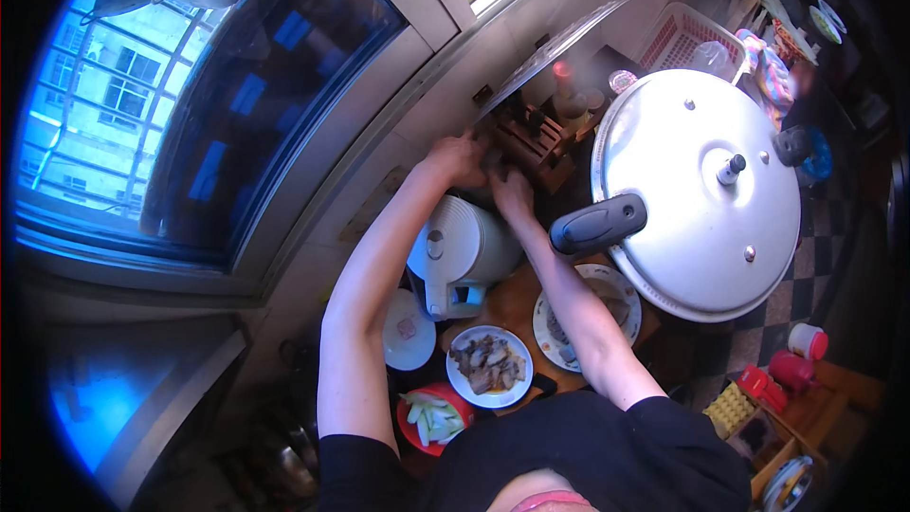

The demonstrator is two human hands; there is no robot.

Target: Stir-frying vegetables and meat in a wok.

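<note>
Both my arms stretch forward over the counter to a dark corner by the tiled wall. There my left hand (458, 158) is close to the wall, with its fingers in shadow. Beside it, my right hand (513, 190) has its fingers bent around or against something dark that I cannot make out. A slotted wooden knife block (534, 136) stands just beyond my right hand. On the near side of my hands is a white electric kettle (466, 242). Whether either hand grips anything is hidden by shadow.
A large pressure cooker (700, 227) with a black handle (598, 225) stands close to my right arm. Nearer me are a plate of sliced meat (489, 368), a red bowl of cut vegetables (432, 418), a white dish (409, 331) and a patterned plate (546, 338). A window (213, 121) is at left.
</note>
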